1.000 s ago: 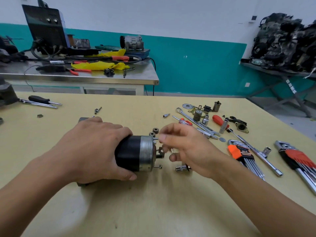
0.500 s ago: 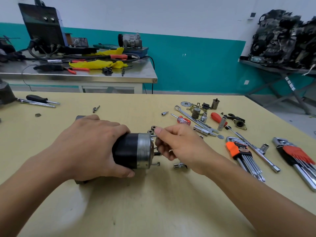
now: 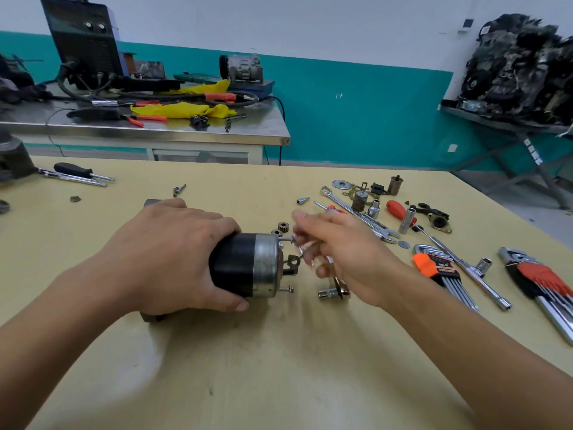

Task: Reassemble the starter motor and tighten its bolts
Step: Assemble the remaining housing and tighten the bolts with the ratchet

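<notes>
1. The black cylindrical starter motor with a silver metal end cap point(image 3: 248, 268) lies on its side near the middle of the pale yellow wooden tabletop point(image 3: 279, 367). Its capped end is turned to the person's right.
2. The left hand point(image 3: 167, 256) grips the starter motor from above. Its fingers point(image 3: 214, 223) curl over the black body, and the thumb presses against the near side beside the cap.
3. Two thin silver bolts stick out of the end cap: the upper bolt point(image 3: 286, 239) at the far edge and the lower bolt point(image 3: 286, 289) at the near edge. Each shows bare shank between head and cap. A dark metal bracket point(image 3: 293, 263) projects from the cap's face between them.
4. The right hand point(image 3: 341, 252) hovers just beside the end cap, with its fingertips point(image 3: 299, 217) close to the upper bolt's head. The hand is blurred and its fingers look loosely bent. Whether they pinch the bolt or hold anything cannot be told.
5. Small dark toothed gears point(image 3: 282, 226) sit on the tabletop just behind the cap.
6. A short silver socket piece point(image 3: 328, 293) lies on the near side of the right hand.
7. Further right lie a long silver combination wrench point(image 3: 356, 212), a red-handled screwdriver point(image 3: 400, 211), a silver T-handle socket wrench point(image 3: 465, 268), an orange-holdered hex key set point(image 3: 440, 271) and a red-holdered hex key set point(image 3: 542, 280).
</notes>
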Motion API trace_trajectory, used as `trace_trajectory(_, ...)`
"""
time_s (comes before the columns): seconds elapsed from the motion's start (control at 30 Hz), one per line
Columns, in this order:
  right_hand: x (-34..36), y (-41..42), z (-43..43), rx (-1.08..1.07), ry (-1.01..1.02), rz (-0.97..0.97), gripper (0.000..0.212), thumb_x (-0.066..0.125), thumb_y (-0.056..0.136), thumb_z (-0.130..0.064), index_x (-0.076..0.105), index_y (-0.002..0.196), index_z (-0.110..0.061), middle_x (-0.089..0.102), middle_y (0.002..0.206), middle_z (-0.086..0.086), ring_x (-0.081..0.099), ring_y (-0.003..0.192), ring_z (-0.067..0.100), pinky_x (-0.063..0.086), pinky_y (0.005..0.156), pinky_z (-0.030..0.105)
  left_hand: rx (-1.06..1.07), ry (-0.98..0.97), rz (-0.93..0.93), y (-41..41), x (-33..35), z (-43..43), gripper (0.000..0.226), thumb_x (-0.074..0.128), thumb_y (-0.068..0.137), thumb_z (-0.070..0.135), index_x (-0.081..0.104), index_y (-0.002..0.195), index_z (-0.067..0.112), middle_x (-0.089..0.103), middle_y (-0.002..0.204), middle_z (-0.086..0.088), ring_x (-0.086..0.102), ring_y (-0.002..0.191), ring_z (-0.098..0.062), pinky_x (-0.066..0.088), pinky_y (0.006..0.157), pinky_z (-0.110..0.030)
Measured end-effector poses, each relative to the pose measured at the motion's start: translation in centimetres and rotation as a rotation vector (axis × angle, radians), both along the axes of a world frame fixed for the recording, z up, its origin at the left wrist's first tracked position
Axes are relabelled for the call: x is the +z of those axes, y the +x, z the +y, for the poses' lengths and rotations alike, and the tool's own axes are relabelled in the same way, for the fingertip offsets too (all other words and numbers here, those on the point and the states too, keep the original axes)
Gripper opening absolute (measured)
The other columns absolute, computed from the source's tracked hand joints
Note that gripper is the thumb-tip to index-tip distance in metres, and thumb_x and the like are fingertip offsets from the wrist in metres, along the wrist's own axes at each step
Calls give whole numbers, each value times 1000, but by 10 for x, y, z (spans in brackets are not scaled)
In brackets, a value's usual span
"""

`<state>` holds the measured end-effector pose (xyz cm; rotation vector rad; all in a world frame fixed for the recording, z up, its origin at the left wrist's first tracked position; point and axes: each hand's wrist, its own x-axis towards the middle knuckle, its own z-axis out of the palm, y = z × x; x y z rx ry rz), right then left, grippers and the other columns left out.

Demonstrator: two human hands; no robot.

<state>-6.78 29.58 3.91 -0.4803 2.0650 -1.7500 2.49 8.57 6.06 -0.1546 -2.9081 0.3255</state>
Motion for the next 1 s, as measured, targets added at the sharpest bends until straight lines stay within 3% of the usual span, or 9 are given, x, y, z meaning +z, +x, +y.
trace_trajectory(0.1, 0, 4, -4, 53, 148, 69, 41, 54, 101, -35, 66, 70, -12, 60, 58, 0, 49, 48, 11, 36, 45, 22, -4, 1, 1, 0, 0, 0, 78, 35, 50, 101, 51, 102, 46, 58, 84, 23, 48, 72, -1, 29, 71, -28)
trace_trajectory(0.23, 1, 3, 1, 47, -43, 44, 3, 70, 90, -11, 67, 90, -11, 65, 70, -4, 59, 65, 9, 47, 57, 25, 1, -2, -2, 0, 0, 0, 78, 34, 49, 101, 51, 101, 45, 56, 82, 23, 46, 71, 1, 28, 69, -28)
trace_trajectory(0.4, -1, 5, -5, 68, 131, 19, 40, 55, 100, -38, 66, 72, -11, 61, 62, 1, 51, 53, 13, 38, 46, 23, 3, 1, -20, -1, -1, 0, 80, 33, 49, 102, 49, 104, 47, 57, 85, 24, 49, 74, -1, 31, 73, -28)
trace_trajectory(0.53, 1, 1, 1, 83, -18, 78, 5, 70, 90, -13, 68, 94, -11, 68, 77, -3, 60, 67, 10, 48, 59, 25, 2, 3, -12, -1, -1, -1, 80, 33, 49, 102, 50, 103, 46, 58, 85, 23, 50, 73, -2, 32, 73, -29)
trace_trajectory(0.7, 0, 4, -1, 85, 135, 68, 34, 56, 100, -34, 67, 81, -9, 64, 65, 2, 53, 54, 13, 39, 49, 25, 1, 2, -13, -2, -2, -2, 79, 34, 49, 103, 49, 103, 47, 58, 84, 24, 51, 74, -2, 31, 72, -29)
trace_trajectory(0.8, -2, 5, -1, 87, 23, 151, 5, 65, 94, -8, 66, 89, -8, 66, 76, 3, 57, 60, 10, 47, 54, 21, 2, 7, -10, -3, -3, -3, 80, 32, 49, 104, 48, 103, 48, 58, 86, 25, 52, 76, -3, 30, 72, -29)
trace_trajectory(0.83, -1, 3, 1, 82, -26, 144, 9, 69, 89, -3, 64, 92, -10, 67, 81, 1, 59, 65, 9, 49, 58, 22, 2, 7, -10, -3, -3, -3, 80, 32, 49, 104, 48, 103, 48, 59, 86, 25, 53, 77, -3, 30, 72, -29)
trace_trajectory(0.9, 2, 2, 2, 74, -22, 107, 9, 72, 89, -18, 65, 91, -12, 68, 79, -4, 58, 69, 11, 47, 60, 26, 2, 5, -16, -2, -3, -2, 80, 32, 49, 103, 48, 103, 47, 59, 86, 24, 53, 76, -4, 32, 73, -29)
trace_trajectory(1.0, -1, 5, -3, 76, 159, 151, 36, 54, 100, -39, 66, 79, -12, 64, 61, -3, 54, 54, 10, 41, 52, 22, 1, 7, -11, -2, -2, -2, 79, 33, 49, 103, 48, 102, 47, 59, 85, 24, 51, 75, -1, 29, 71, -29)
